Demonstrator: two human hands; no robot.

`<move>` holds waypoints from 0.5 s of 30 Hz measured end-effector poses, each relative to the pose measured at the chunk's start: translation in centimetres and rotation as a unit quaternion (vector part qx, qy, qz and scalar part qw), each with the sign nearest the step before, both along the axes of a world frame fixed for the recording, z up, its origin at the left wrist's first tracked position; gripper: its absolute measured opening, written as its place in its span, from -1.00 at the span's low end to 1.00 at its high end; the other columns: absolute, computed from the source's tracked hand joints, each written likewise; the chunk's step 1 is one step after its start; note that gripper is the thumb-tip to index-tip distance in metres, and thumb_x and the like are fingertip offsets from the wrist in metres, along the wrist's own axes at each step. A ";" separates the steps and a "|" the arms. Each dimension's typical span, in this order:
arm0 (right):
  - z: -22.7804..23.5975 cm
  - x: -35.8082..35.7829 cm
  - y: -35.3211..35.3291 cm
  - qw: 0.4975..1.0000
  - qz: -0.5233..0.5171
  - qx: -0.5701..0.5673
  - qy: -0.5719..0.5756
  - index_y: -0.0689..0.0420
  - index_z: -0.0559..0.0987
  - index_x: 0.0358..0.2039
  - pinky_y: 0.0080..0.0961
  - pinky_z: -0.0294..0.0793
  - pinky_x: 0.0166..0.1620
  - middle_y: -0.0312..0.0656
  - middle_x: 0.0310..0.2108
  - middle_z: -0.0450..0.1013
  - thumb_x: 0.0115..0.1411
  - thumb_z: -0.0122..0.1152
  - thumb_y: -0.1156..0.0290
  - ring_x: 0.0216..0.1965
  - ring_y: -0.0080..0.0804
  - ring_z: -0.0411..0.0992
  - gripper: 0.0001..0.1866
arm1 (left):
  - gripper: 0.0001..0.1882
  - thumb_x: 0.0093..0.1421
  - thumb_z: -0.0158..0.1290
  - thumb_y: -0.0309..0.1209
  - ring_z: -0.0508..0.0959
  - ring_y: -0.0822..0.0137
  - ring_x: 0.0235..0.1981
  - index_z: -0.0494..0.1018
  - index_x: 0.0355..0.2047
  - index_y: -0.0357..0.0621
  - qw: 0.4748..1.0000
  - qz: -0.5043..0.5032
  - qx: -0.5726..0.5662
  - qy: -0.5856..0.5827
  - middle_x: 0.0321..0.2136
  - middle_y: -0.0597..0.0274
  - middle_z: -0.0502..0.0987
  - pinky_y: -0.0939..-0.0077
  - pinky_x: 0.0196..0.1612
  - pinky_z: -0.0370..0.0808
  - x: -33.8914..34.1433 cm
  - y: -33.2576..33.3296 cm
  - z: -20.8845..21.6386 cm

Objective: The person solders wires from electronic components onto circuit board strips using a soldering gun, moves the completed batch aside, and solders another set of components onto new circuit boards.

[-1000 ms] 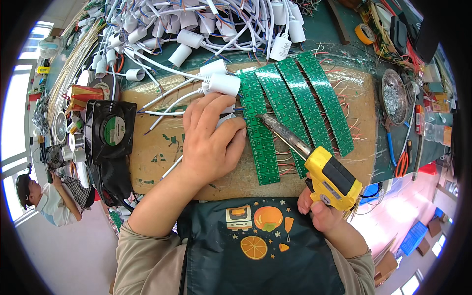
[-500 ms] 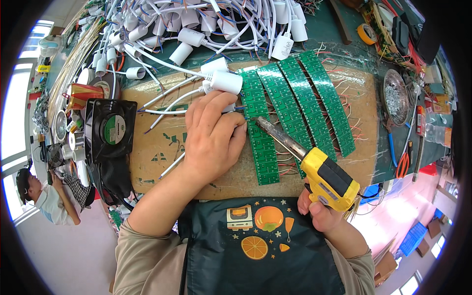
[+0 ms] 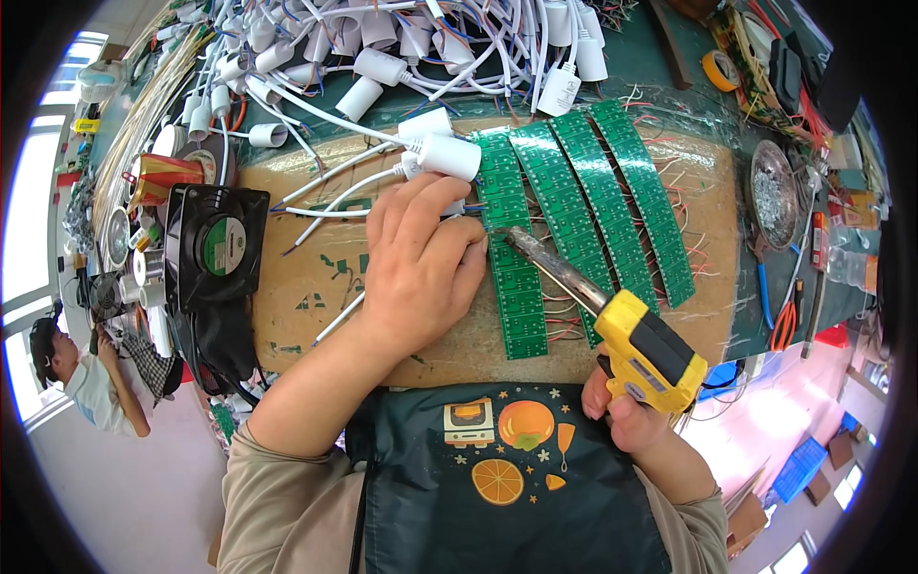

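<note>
My left hand (image 3: pixel 421 268) rests on the brown work board (image 3: pixel 296 335), fingers bent and closed around a white cable (image 3: pixel 455 207). Its bluish wire ends reach the edge of the leftmost green circuit board strip (image 3: pixel 516 297). White lamp holders (image 3: pixel 449 156) lie just beyond my fingertips. My right hand (image 3: pixel 626 411) grips a yellow and black soldering gun (image 3: pixel 650 349) from below. The gun's metal tip points up and left, at that strip, close to my left fingertips. Whether it touches is hard to see. Several more strips with red and white wires lie to the right.
A heap of white lamp holders with cables (image 3: pixel 382 67) covers the back. A black fan (image 3: pixel 218 247) stands at left. To the right are a metal dish (image 3: pixel 773 196), orange-handled scissors (image 3: pixel 784 325) and yellow tape (image 3: pixel 719 71). Another person (image 3: pixel 96 378) sits at far left.
The view has shifted slightly, so the bench things appear a little farther right. Both hands keep their grips, and the soldering gun's tip stays over the leftmost strip.
</note>
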State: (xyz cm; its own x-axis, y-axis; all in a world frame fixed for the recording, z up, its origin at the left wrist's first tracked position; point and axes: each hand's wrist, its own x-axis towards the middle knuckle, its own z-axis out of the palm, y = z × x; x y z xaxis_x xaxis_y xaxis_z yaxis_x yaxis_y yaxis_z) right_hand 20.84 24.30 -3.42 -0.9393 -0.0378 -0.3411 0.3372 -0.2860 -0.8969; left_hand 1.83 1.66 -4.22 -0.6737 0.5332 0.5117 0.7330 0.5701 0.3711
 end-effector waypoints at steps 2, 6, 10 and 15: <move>0.1 0.2 0.0 0.995 -0.019 -0.093 -0.015 0.20 0.25 0.19 -0.49 0.36 -0.46 -0.28 -0.51 0.31 0.11 0.39 -0.04 -0.54 -0.48 0.30 -0.18 | -0.76 -0.07 0.26 -0.56 0.47 -0.01 0.03 0.48 -0.37 -0.13 1.000 -0.001 0.003 0.002 -0.02 0.05 0.45 0.16 0.04 0.33 0.0 0.1 0.0; 0.8 -0.4 -0.4 0.995 -0.054 -0.079 -0.007 0.18 0.18 0.26 -0.46 0.41 -0.41 -0.29 -0.49 0.30 0.07 0.40 -0.11 -0.52 -0.47 0.33 -0.06 | -0.76 -0.07 0.26 -0.56 0.47 -0.01 0.02 0.48 -0.38 -0.12 1.000 0.000 0.002 0.003 -0.02 0.06 0.45 0.16 0.04 0.34 0.0 0.0 0.0; 0.8 -0.9 -0.6 0.995 -0.063 -0.074 0.031 0.19 0.14 0.30 -0.42 0.47 -0.38 -0.27 -0.44 0.32 0.12 0.35 -0.13 -0.49 -0.46 0.36 -0.05 | -0.77 -0.07 0.26 -0.56 0.47 -0.01 0.02 0.48 -0.38 -0.12 1.000 0.002 0.000 0.004 -0.03 0.06 0.45 0.16 0.04 0.34 0.0 0.1 0.1; 0.9 -1.4 -0.9 0.992 -0.064 -0.071 0.081 0.15 0.13 0.31 -0.32 0.50 -0.24 -0.28 -0.40 0.36 0.17 0.30 -0.12 -0.43 -0.45 0.41 -0.09 | -0.77 -0.08 0.25 -0.56 0.47 -0.01 0.02 0.49 -0.38 -0.12 1.000 0.001 -0.002 0.004 -0.04 0.07 0.45 0.15 0.04 0.33 0.0 0.0 0.2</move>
State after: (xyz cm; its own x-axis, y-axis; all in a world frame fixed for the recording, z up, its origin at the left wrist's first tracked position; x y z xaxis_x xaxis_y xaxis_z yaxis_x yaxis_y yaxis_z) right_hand 19.49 23.45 -2.55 -0.9816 0.0477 -0.1848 0.1448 -0.4447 -0.8839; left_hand 1.85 1.69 -4.03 -0.6708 0.5343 0.5143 0.7347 0.5733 0.3627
